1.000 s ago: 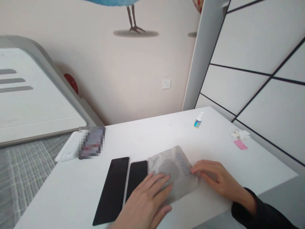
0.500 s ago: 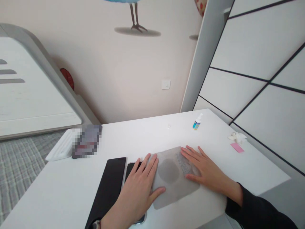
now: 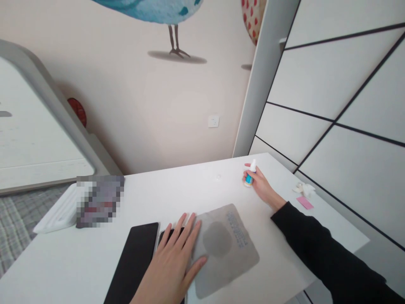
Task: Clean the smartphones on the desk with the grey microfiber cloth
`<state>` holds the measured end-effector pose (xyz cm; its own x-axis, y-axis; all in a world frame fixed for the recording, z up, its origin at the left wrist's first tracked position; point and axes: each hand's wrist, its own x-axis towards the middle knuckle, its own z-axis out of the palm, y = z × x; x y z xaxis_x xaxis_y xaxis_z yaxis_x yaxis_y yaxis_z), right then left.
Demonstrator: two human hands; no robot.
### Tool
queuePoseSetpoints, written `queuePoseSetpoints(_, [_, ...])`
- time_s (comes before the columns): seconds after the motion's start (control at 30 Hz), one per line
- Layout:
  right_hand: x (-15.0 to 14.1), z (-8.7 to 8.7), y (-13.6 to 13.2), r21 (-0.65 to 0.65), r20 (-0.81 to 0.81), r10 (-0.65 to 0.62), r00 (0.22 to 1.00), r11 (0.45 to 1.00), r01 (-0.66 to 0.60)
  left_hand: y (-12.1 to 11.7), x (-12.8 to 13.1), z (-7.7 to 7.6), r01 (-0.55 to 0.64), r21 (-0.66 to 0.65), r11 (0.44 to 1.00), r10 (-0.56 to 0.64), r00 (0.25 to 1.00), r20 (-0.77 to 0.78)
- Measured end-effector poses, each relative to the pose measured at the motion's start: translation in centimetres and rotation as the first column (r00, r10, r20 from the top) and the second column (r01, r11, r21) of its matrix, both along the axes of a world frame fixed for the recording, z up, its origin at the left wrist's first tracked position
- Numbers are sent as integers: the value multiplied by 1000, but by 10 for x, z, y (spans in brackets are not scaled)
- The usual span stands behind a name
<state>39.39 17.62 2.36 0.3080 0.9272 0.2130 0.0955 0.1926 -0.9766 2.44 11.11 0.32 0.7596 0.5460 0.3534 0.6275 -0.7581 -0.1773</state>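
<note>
2 hands are placed at separate stations on the white table [image 3: 158, 198]. the right hand [image 3: 261, 187] grasps the small bottle [image 3: 249, 179] near the far edge, fingers wrapped around its body, white top uppermost. whether the base touches the table cannot be told.

the left hand [image 3: 169, 266] is released, palm down and fingers spread, over the phone [image 3: 162, 236], with its thumb over the near-left part of the grey sheet [image 3: 236, 268]. the sheet lies flat, right of the phone; the black tablet [image 3: 136, 253] lies left of it.

handling notes, by judgement:
1. grip the bottle by its body, top upright, without squeezing the sides.
2. lift straight up before any sideways travel, so the base does not drag or tip.
3. rest the left hand lightly; side pressure could shift the phone or crease the sheet.
4. avoid the small clear piece [image 3: 218, 177], left of the bottle.
</note>
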Motion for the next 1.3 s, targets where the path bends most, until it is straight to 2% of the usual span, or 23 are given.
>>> queuePoseSetpoints(0.13, [-34, 17, -41, -16, -177, 321, 931, 944, -328, 1, -5, 10, -20, -17, 1000, 20, 999, 45])
queuePoseSetpoints(0.2, [-48, 23, -61, -6, -228, 414, 881, 905, -426, 0, -6, 14, -25, -23, 999, 26, 998, 53])
queuePoseSetpoints(0.3, [-61, 25, -77, 15, -255, 485, 837, 867, -498, -2, -9, 12, -32, 5, 999, 32, 999, 34])
queuePoseSetpoints(0.47, [-64, 20, -89, 8, -162, 525, 836, 848, -531, -8, -23, 0, -54, 120, 991, 58, 998, -29])
queuePoseSetpoints(0.63, [-55, 23, -103, -108, 122, 540, 833, 841, -530, -11, -33, 2, -92, 93, 991, 97, 994, -53])
queuePoseSetpoints(0.77, [-51, 29, -107, -230, 386, 589, 710, 807, -545, -11, -39, 2, -118, 24, 993, 119, 992, -48])
queuePoseSetpoints(0.93, [-54, 25, -107, -334, 540, 635, 553, 764, -552, -12, -42, 1, -117, -46, 992, 117, 993, -17])
queuePoseSetpoints(1.17, [-53, 26, -111, -367, 605, 648, 463, 743, -559, -12, -40, 3, -124, -99, 987, 126, 992, 16])
queuePoseSetpoints(1.3, [-52, 23, -113, -355, 628, 633, 452, 751, -557, -13, -40, 3, -129, -88, 988, 129, 992, -4])
